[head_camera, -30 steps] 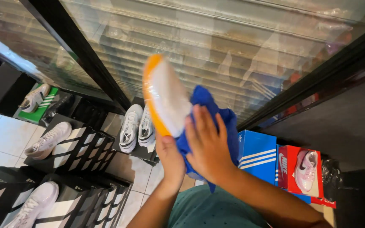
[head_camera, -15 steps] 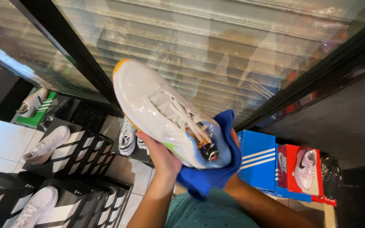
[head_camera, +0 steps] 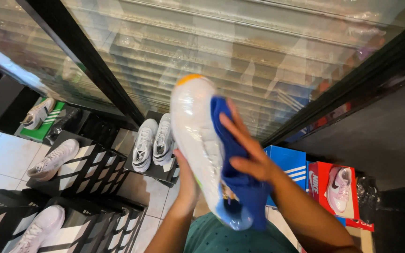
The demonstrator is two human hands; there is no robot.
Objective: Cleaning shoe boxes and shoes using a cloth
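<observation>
A white sneaker (head_camera: 194, 136) with an orange toe tip, wrapped in clear plastic, is held up in front of me with its toe pointing up. My left hand (head_camera: 187, 180) grips it from below, near the heel. My right hand (head_camera: 248, 149) presses a blue cloth (head_camera: 233, 164) flat against the sneaker's right side, fingers spread over the cloth. The cloth hangs down past the heel.
A glass display wall with a black frame (head_camera: 90, 75) fills the view ahead. Below on the tiled floor stand black-and-white shoe boxes (head_camera: 87, 161) with white sneakers (head_camera: 153, 140) on top. A blue box (head_camera: 289, 164) and a red box (head_camera: 322, 182) with a pink shoe (head_camera: 339, 187) stand to the right.
The sneaker has been turned from lying slanted with its laces showing to standing toe-up. My right hand has come round with the cloth onto its right side.
</observation>
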